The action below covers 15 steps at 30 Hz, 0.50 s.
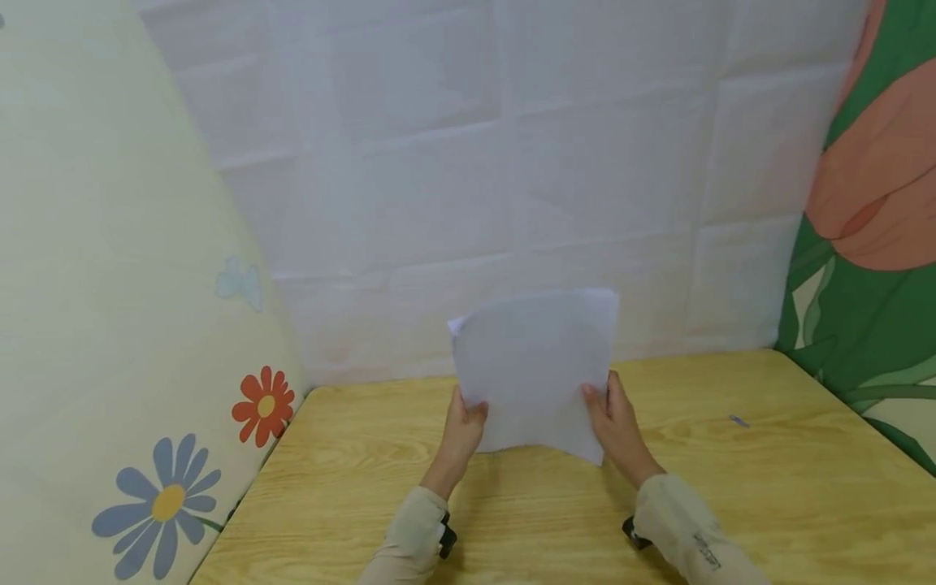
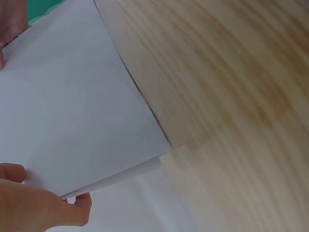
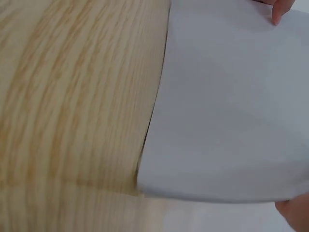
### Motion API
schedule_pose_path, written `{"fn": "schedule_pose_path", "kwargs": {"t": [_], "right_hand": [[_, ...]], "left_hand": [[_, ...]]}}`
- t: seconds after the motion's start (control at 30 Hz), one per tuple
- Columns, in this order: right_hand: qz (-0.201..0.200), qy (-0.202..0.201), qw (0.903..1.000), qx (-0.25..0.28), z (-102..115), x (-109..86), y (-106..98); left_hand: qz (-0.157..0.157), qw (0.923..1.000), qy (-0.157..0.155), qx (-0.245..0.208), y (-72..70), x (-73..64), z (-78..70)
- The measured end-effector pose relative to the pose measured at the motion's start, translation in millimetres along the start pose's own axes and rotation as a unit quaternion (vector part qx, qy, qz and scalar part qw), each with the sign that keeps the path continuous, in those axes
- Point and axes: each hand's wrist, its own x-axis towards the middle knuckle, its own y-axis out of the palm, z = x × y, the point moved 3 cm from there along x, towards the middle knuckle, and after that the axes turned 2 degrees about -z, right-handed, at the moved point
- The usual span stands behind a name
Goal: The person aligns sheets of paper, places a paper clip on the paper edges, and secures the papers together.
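Observation:
A stack of white paper sheets (image 1: pixel 537 366) is held up by both hands above the table, tilted upright with its blank face toward the head camera. My left hand (image 1: pixel 464 426) pinches the left edge low down, thumb in front and fingers behind. On the opposite edge my right hand (image 1: pixel 614 418) grips the same way. The lower edge bows upward in the middle, and the sheets' corners fan slightly at the top. In the left wrist view the paper (image 2: pixel 82 106) shows layered edges beside the left thumb. The right wrist view has the paper (image 3: pixel 217 111) curving near the right fingers.
The wood-grain table (image 1: pixel 351 487) spreads under the hands. A small bluish object (image 1: pixel 739 421) lies on it at the right. White creased cloth (image 1: pixel 439 179) hangs behind, with flower-printed panels at the left (image 1: pixel 146 325) and right (image 1: pixel 877 325).

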Motion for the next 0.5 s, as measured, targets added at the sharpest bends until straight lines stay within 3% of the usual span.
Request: {"fn": "schedule_pose_path", "kwargs": {"t": [0.23,0.5], "right_hand": [[0.024,0.01,0.9997,0.006,1,0.2,-3],[0.049,0.05,0.9965,0.046,2,-5.9,-2]], "left_hand": [[0.001,0.9998,0.018,-0.001,-2.9,-7.6,-5.7],[-0.001,0.9999,0.015,-0.003,-3.6,-18.4,-4.1]]}}
